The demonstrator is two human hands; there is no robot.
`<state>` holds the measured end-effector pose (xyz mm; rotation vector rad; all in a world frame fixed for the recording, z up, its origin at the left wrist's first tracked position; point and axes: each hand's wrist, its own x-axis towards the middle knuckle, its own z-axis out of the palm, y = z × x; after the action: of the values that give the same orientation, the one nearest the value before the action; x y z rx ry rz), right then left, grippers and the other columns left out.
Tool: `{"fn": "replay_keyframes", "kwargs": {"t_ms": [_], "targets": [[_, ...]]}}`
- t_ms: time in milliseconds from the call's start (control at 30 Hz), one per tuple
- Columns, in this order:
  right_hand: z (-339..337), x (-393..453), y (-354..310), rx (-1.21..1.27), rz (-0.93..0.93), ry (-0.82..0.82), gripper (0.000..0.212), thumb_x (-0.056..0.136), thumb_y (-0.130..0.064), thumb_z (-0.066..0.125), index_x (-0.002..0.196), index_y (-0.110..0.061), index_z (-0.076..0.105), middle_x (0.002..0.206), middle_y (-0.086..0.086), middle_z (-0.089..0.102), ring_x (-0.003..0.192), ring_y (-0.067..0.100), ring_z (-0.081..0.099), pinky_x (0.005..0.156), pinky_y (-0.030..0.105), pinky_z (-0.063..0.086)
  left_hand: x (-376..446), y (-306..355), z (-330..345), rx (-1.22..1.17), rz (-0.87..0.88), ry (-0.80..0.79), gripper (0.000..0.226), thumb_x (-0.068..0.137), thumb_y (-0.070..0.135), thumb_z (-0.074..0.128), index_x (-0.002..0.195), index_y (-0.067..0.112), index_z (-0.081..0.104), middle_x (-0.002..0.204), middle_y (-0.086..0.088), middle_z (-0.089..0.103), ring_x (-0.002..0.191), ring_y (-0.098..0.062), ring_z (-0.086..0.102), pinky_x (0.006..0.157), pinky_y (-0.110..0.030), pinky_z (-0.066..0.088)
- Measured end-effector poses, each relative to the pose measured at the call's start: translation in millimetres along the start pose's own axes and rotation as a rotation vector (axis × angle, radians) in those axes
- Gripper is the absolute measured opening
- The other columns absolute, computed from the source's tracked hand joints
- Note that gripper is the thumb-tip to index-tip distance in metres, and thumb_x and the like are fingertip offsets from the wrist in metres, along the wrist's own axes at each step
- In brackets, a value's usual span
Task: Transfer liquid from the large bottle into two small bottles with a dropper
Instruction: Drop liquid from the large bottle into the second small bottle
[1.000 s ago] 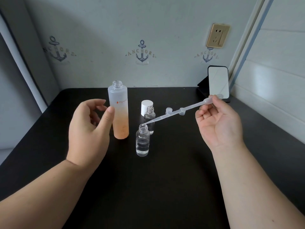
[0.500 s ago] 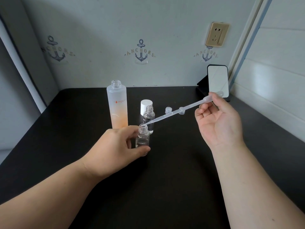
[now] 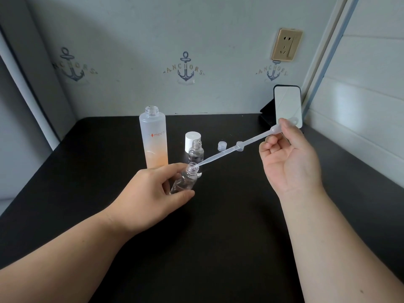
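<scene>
The left hand [image 3: 157, 189] grips a tilted small clear plastic bottle [image 3: 184, 181]; the right hand [image 3: 288, 156] pinches a translucent plastic dropper [image 3: 231, 150], tip at its mouth. Behind stand a second small clear bottle [image 3: 196, 153], white cap [image 3: 192, 141], tall frosted orange-tinted bottle [image 3: 155, 141], and two small clear caps [image 3: 221, 145] on the black table [image 3: 218, 237].

The left hand [image 3: 156, 189], which a second ago hovered open beside the tall frosted bottle with orange liquid [image 3: 154, 142], now wraps thumb and fingers around the near small clear plastic bottle [image 3: 185, 181]. That small bottle, upright on the black table [image 3: 218, 237] half a second ago, now leans with its open neck tipped toward the right, where the tip of the translucent plastic dropper [image 3: 231, 150] sits in its mouth.
</scene>
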<state>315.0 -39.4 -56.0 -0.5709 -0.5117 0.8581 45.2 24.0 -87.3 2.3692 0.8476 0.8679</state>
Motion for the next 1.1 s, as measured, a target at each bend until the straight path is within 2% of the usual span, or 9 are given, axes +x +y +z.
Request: {"fn": "replay_keyframes", "kwargs": {"t_ms": [100, 267, 400, 533, 700, 900, 1100], "targets": [[0.1, 0.3, 0.6, -0.005, -0.009, -0.007, 0.023, 0.092, -0.014, 0.071, 0.07, -0.02, 0.073, 0.075, -0.003, 0.065, 0.062, 0.01, 0.056, 0.062, 0.021, 0.047, 0.9, -2.2, 0.8, -0.006, -0.029, 0.005, 0.043, 0.08, 0.045, 0.075, 0.122, 0.04, 0.065, 0.079, 0.029, 0.062, 0.071, -0.002, 0.06, 0.063, -0.007, 0.041], [-0.2, 0.2, 0.5, -0.001, -0.01, -0.006, 0.021, 0.092, -0.014, 0.071, 0.072, -0.019, 0.073, 0.075, -0.003, 0.065, 0.061, 0.009, 0.055, 0.061, 0.02, 0.047, 0.7, -2.3, 1.5, -0.016, -0.027, -0.01, 0.049, 0.079, 0.048, 0.073, 0.126, 0.037, 0.064, 0.083, 0.041, 0.058, 0.078, 0.01, 0.059, 0.065, -0.001, 0.039], [0.5, -0.2, 0.5, -0.007, -0.019, -0.018, 0.023, 0.093, -0.014, 0.069, 0.071, -0.02, 0.073, 0.075, -0.004, 0.065, 0.06, 0.009, 0.054, 0.061, 0.02, 0.045, 0.5, -3.4, 1.3, -0.016, -0.029, -0.009, 0.047, 0.08, 0.048, 0.074, 0.125, 0.039, 0.064, 0.083, 0.033, 0.062, 0.077, 0.002, 0.061, 0.065, -0.005, 0.041], [1.0, -0.5, -0.5, -0.02, -0.023, -0.022, 0.024, 0.094, -0.014, 0.068, 0.072, -0.02, 0.073, 0.076, -0.004, 0.065, 0.06, 0.008, 0.051, 0.061, 0.019, 0.044, 0.8, -5.3, 1.8, -0.011, -0.042, -0.008, 0.048, 0.08, 0.048, 0.075, 0.126, 0.037, 0.065, 0.08, 0.032, 0.061, 0.074, 0.0, 0.061, 0.065, -0.006, 0.042], [2.6, -1.5, -1.0, -0.019, -0.028, -0.014, 0.023, 0.094, -0.012, 0.066, 0.073, -0.019, 0.073, 0.075, -0.003, 0.065, 0.058, 0.007, 0.05, 0.06, 0.018, 0.043, 2.1, -7.6, 3.2, -0.024, -0.034, -0.004, 0.044, 0.08, 0.049, 0.075, 0.122, 0.041, 0.065, 0.076, 0.022, 0.063, 0.069, -0.005, 0.061, 0.06, -0.008, 0.042], [1.7, -2.1, -0.7, -0.012, -0.034, -0.017, 0.008, 0.088, -0.012, 0.069, 0.082, -0.017, 0.068, 0.077, -0.001, 0.063, 0.056, 0.006, 0.047, 0.06, 0.016, 0.04, 0.4, -9.7, 2.8, -0.039, -0.031, -0.003, 0.044, 0.079, 0.051, 0.074, 0.121, 0.044, 0.065, 0.076, 0.02, 0.063, 0.069, -0.007, 0.061, 0.061, -0.01, 0.043], [0.1, -0.9, 0.7, -0.028, -0.046, -0.024, 0.005, 0.083, -0.013, 0.071, 0.081, -0.017, 0.069, 0.076, -0.001, 0.063, 0.054, 0.005, 0.046, 0.058, 0.016, 0.039, 1.2, -11.1, 2.0, -0.045, -0.015, -0.006, 0.043, 0.079, 0.052, 0.073, 0.12, 0.048, 0.063, 0.076, 0.022, 0.063, 0.069, -0.006, 0.061, 0.061, -0.009, 0.043]]}}
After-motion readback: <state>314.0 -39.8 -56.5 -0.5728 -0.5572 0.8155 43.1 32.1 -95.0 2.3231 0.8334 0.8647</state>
